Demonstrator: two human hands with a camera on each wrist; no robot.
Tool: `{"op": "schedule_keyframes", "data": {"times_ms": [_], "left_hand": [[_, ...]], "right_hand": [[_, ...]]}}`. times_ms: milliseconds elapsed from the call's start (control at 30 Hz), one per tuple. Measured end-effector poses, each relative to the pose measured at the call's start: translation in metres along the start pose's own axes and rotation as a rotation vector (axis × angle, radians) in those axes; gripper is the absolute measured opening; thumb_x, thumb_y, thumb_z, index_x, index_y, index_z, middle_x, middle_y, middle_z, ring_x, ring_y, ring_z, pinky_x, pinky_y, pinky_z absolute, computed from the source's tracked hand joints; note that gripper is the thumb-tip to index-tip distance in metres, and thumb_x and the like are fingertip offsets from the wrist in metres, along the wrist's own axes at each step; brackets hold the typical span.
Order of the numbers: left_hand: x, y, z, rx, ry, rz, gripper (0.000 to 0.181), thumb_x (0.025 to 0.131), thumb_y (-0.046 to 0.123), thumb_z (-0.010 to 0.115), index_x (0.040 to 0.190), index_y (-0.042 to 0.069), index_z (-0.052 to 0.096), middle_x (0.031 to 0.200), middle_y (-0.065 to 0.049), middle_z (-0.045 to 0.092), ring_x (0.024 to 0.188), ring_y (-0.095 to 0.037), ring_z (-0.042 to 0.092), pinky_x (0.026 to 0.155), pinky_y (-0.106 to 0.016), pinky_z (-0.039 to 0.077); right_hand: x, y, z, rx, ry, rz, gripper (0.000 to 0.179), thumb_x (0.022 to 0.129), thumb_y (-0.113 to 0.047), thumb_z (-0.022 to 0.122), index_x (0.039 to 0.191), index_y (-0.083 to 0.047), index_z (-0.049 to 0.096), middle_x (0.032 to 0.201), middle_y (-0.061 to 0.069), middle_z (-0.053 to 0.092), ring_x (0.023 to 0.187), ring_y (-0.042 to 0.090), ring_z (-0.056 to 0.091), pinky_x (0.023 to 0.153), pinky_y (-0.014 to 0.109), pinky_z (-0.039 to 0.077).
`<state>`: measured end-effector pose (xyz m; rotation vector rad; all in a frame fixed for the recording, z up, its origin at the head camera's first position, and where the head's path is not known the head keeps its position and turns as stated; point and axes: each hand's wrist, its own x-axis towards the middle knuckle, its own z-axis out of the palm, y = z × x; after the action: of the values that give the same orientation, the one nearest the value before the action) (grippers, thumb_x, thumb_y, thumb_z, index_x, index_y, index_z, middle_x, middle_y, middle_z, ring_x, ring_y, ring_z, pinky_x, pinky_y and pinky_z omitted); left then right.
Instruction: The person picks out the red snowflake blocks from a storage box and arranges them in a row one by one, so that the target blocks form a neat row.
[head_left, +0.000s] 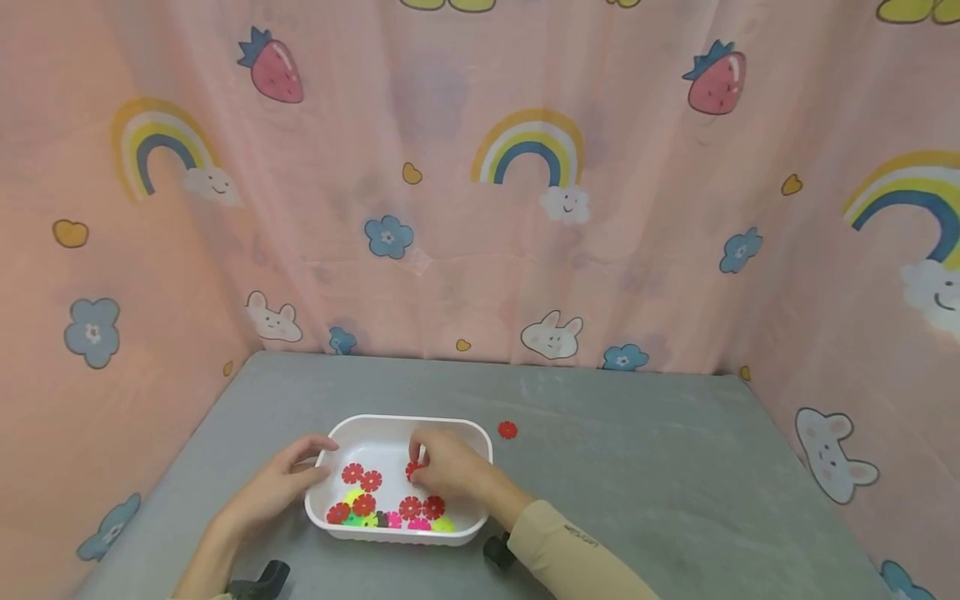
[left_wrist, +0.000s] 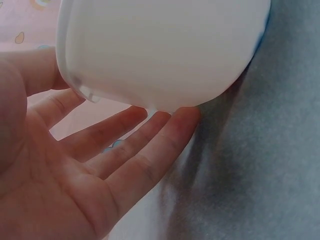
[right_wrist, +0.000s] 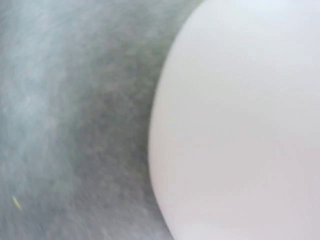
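Note:
A white plastic tub (head_left: 390,419) stands on the grey table, with red notched discs (head_left: 363,504) and other coloured ones inside. At its left end my left hand (head_left: 273,483) holds the rim. In the left wrist view, several fingers (left_wrist: 170,135) rest against the outer wall while the thumb tip is hidden behind the rim. My right hand (head_left: 450,467) reaches in over the right side, pinching a red notched disc (head_left: 412,472) between thumb and index finger. The right wrist view shows only the tub's blurred wall (right_wrist: 235,130) and the table, no fingers.
One red notched disc (head_left: 507,429) lies on the grey table (head_left: 637,467), just right of the tub's far corner. A pink patterned curtain (head_left: 450,275) hangs behind the table and along both sides. Black straps (head_left: 498,552) show near the wrists.

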<state>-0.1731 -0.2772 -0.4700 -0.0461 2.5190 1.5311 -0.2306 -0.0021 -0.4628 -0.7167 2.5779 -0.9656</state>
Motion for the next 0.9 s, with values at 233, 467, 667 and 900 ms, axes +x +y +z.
{"op": "schedule_keyframes", "data": {"times_ms": [233,467,667,900], "left_hand": [[0.0,-0.001,-0.001,0.007,0.002,0.007,0.038,0.098,0.024,0.068,0.132,0.011,0.058,0.15,-0.027,0.044,0.126,-0.044,0.056,0.102,-0.058,0.048],[-0.001,-0.002,-0.002,-0.002,-0.006,0.002,0.041,0.098,0.026,0.068,0.134,0.01,0.056,0.152,-0.028,0.04,0.13,-0.048,0.051,0.102,-0.06,0.047],[-0.002,-0.003,-0.002,-0.022,-0.016,-0.003,0.041,0.099,0.025,0.066,0.135,0.009,0.054,0.154,-0.03,0.037,0.134,-0.053,0.045,0.101,-0.059,0.049],[0.0,-0.005,-0.002,-0.041,-0.026,-0.018,0.042,0.1,0.025,0.065,0.136,0.009,0.052,0.154,-0.03,0.035,0.136,-0.053,0.041,0.097,-0.057,0.052]], "right_hand": [[-0.007,-0.007,-0.02,0.047,0.023,-0.021,0.02,0.088,-0.012,0.08,0.093,-0.016,0.061,0.073,-0.002,0.059,0.055,0.013,0.06,0.052,0.024,0.052],[-0.021,-0.008,-0.04,0.142,0.044,-0.075,0.019,0.09,-0.011,0.079,0.096,-0.015,0.061,0.073,-0.001,0.061,0.055,0.014,0.061,0.053,0.025,0.054],[-0.03,-0.002,-0.053,0.188,0.1,-0.101,0.019,0.09,-0.012,0.078,0.1,-0.013,0.062,0.076,0.0,0.064,0.057,0.015,0.061,0.055,0.026,0.056],[-0.039,0.009,-0.07,0.258,0.167,-0.109,0.019,0.092,-0.008,0.075,0.105,-0.009,0.061,0.082,0.005,0.066,0.06,0.017,0.061,0.056,0.029,0.057]]}}
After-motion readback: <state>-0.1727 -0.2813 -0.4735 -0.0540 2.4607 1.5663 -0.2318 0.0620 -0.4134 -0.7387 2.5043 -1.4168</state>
